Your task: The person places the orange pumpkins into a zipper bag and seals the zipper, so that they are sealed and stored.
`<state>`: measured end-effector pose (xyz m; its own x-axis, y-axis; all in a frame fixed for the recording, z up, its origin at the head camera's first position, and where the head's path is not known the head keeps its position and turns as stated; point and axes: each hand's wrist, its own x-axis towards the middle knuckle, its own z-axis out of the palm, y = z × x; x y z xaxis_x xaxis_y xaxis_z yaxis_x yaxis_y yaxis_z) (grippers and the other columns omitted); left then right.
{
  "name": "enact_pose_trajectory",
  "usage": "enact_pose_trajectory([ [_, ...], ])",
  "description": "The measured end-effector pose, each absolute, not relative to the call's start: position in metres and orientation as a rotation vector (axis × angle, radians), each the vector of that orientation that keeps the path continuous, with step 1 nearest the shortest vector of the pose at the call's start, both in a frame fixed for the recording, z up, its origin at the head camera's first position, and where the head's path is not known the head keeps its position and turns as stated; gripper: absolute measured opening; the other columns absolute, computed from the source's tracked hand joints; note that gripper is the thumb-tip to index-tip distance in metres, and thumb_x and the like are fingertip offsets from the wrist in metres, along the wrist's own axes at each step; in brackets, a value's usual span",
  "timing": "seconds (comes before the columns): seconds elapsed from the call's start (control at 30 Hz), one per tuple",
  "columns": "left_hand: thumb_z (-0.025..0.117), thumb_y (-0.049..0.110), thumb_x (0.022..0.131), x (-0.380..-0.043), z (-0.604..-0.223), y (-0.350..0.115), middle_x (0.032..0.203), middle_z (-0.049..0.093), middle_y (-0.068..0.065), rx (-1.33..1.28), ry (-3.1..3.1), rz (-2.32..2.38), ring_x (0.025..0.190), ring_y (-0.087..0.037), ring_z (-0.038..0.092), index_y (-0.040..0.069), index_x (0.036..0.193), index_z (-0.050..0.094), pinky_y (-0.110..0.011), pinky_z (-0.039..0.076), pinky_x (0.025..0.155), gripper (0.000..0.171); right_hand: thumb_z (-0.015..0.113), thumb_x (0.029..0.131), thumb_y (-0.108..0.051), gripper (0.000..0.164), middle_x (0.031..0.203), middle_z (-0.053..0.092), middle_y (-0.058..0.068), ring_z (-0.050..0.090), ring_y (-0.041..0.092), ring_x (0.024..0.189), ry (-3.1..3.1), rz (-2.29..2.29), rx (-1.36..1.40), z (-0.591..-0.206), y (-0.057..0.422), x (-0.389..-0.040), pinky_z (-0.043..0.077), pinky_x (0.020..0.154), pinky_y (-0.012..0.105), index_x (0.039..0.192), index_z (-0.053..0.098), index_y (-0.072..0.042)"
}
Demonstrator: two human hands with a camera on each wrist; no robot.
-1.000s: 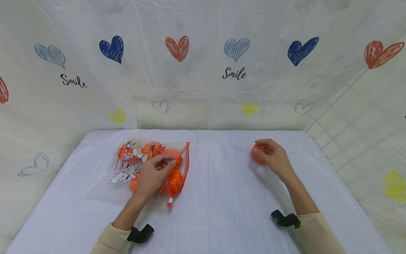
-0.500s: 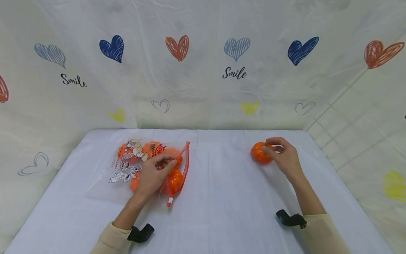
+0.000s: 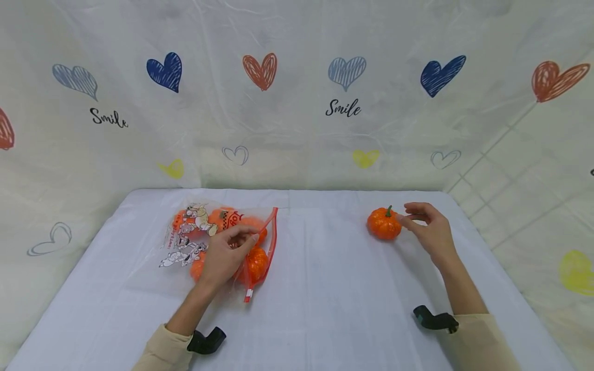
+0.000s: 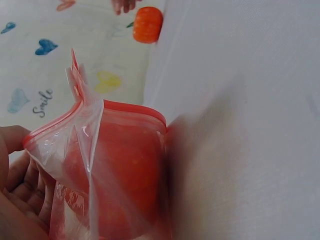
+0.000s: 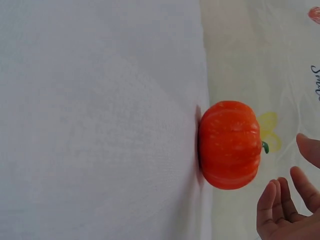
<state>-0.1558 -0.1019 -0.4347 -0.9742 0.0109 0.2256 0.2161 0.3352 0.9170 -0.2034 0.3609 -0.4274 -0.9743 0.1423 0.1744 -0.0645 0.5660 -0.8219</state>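
A small orange toy pumpkin [image 3: 384, 224] with a green stem stands upright on the right of the table. My right hand [image 3: 431, 234] is just to its right, fingers loosely bent and holding nothing; the right wrist view shows a gap between the fingers and the pumpkin [image 5: 230, 146]. On the left lies a clear zip bag [image 3: 182, 257] with a red seal and printed cartoon animals. Several orange pumpkins [image 3: 257, 265] are inside. My left hand [image 3: 225, 255] pinches the bag's red-edged mouth, lifting it, as the left wrist view shows beside the bagged pumpkin [image 4: 135, 175].
A white cloth covers the table [image 3: 306, 288]. Behind it hangs a pale sheet [image 3: 297, 129] printed with hearts and "Smile". A black wrist mount [image 3: 206, 341] sits at the left cuff, and another black mount [image 3: 435, 319] at the right.
My right hand has let go of the pumpkin and drawn back to the right, leaving it standing on the table. The left hand and the bag have stayed in place.
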Motion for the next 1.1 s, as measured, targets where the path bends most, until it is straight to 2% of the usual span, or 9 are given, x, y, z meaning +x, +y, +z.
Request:
enact_pose_trajectory([
  [0.1, 0.076, 0.027, 0.096, -0.156, -0.435, -0.102, 0.091, 0.068, -0.008, -0.200, -2.414, -1.705, 0.085, -0.019, 0.058, 0.017, 0.108, 0.079, -0.019, 0.048, 0.071, 0.015, 0.074, 0.096, -0.041, 0.056, 0.117, 0.058, -0.019, 0.053, -0.003, 0.105, -2.588, 1.351, -0.079, -0.429, 0.364, -0.204, 0.047, 0.078, 0.003, 0.137, 0.058, -0.006],
  [0.3, 0.076, 0.027, 0.097, -0.155, -0.435, -0.101, 0.091, 0.067, -0.008, -0.193, -2.417, -1.709, 0.085, -0.019, 0.058, 0.017, 0.109, 0.079, -0.019, 0.049, 0.071, 0.016, 0.071, 0.097, -0.047, 0.065, 0.143, 0.055, 0.013, 0.052, 0.017, 0.122, -2.662, 1.335, -0.155, -0.430, 0.367, -0.205, 0.046, 0.077, 0.004, 0.143, 0.053, -0.006],
  [0.4, 0.075, 0.028, 0.097, -0.155, -0.435, -0.101, 0.092, 0.068, -0.008, -0.196, -2.421, -1.706, 0.086, -0.020, 0.058, 0.017, 0.110, 0.079, -0.018, 0.049, 0.072, 0.017, 0.070, 0.097, -0.049, 0.066, 0.150, 0.051, 0.018, 0.050, 0.029, 0.129, -2.691, 1.342, -0.163, -0.430, 0.370, -0.205, 0.045, 0.077, 0.005, 0.145, 0.051, -0.007],
  [0.53, 0.075, 0.028, 0.097, -0.155, -0.435, -0.101, 0.092, 0.068, -0.007, -0.202, -2.423, -1.693, 0.087, -0.019, 0.058, 0.018, 0.110, 0.079, -0.018, 0.049, 0.072, 0.017, 0.070, 0.099, -0.044, 0.066, 0.154, 0.048, 0.020, 0.048, 0.038, 0.135, -2.732, 1.357, -0.139, -0.433, 0.374, -0.206, 0.045, 0.078, 0.007, 0.148, 0.049, -0.006],
  [0.6, 0.075, 0.028, 0.097, -0.155, -0.435, -0.101, 0.091, 0.068, -0.007, -0.205, -2.420, -1.686, 0.086, -0.019, 0.058, 0.017, 0.110, 0.079, -0.018, 0.049, 0.072, 0.017, 0.070, 0.099, -0.043, 0.066, 0.155, 0.047, 0.021, 0.047, 0.041, 0.137, -2.763, 1.352, -0.121, -0.435, 0.376, -0.207, 0.048, 0.083, 0.012, 0.150, 0.048, -0.006],
  [0.7, 0.076, 0.028, 0.097, -0.155, -0.435, -0.101, 0.090, 0.068, -0.007, -0.211, -2.417, -1.678, 0.084, -0.018, 0.057, 0.017, 0.109, 0.079, -0.018, 0.048, 0.071, 0.017, 0.069, 0.099, -0.042, 0.068, 0.157, 0.044, 0.024, 0.045, 0.045, 0.140, -2.804, 1.351, -0.095, -0.438, 0.377, -0.208, 0.056, 0.096, 0.035, 0.152, 0.046, -0.006],
  [0.77, 0.076, 0.028, 0.097, -0.155, -0.436, -0.101, 0.090, 0.068, -0.007, -0.215, -2.417, -1.675, 0.084, -0.018, 0.057, 0.017, 0.109, 0.079, -0.018, 0.048, 0.071, 0.017, 0.070, 0.099, -0.042, 0.069, 0.158, 0.043, 0.025, 0.044, 0.046, 0.142, -2.819, 1.365, -0.082, -0.439, 0.378, -0.209, 0.053, 0.103, 0.054, 0.153, 0.045, -0.007],
  [0.83, 0.075, 0.028, 0.097, -0.155, -0.436, -0.101, 0.090, 0.068, -0.007, -0.220, -2.417, -1.675, 0.084, -0.018, 0.057, 0.017, 0.109, 0.079, -0.018, 0.048, 0.071, 0.017, 0.070, 0.099, -0.041, 0.069, 0.158, 0.042, 0.026, 0.043, 0.047, 0.143, -2.828, 1.391, -0.063, -0.440, 0.378, -0.209, 0.046, 0.108, 0.065, 0.153, 0.044, -0.007],
  [1.1, 0.075, 0.028, 0.097, -0.155, -0.435, -0.102, 0.090, 0.066, -0.008, -0.214, -2.425, -1.685, 0.085, -0.019, 0.057, 0.018, 0.109, 0.079, -0.018, 0.048, 0.070, 0.017, 0.072, 0.098, -0.038, 0.073, 0.159, 0.040, 0.026, 0.040, 0.049, 0.146, -2.867, 1.436, -0.004, -0.441, 0.375, -0.211, 0.038, 0.114, 0.071, 0.155, 0.041, -0.006],
])
